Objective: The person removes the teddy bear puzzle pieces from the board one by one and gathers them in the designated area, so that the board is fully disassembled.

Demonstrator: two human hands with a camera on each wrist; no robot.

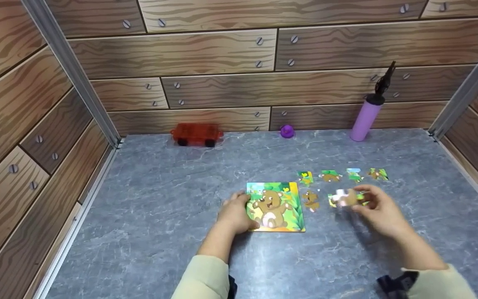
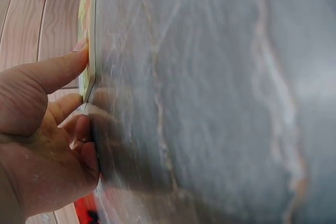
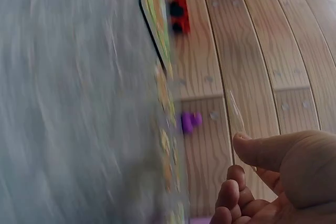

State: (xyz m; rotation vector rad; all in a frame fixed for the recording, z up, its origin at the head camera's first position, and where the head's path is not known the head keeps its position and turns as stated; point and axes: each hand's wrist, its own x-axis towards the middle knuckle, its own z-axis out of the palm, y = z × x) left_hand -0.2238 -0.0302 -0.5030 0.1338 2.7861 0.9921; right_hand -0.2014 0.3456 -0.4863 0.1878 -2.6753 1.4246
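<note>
Fingers of our left hand (image 1: 235,214) pinching puzzle board (image 1: 278,206) edge on table (image 1: 160,232), right hand (image 1: 378,211) gripping blurred piece (image 1: 344,198), loose pieces (image 1: 330,176) beyond.

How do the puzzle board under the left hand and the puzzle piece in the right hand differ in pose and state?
The puzzle board lies flat on the table; the puzzle piece is lifted off it. The left hand grips the puzzle board at its edge, while the right hand pinches the puzzle piece in its fingertips. The puzzle board looks sharp and large; the puzzle piece is small and blurred. Both are colourfully printed.
</note>
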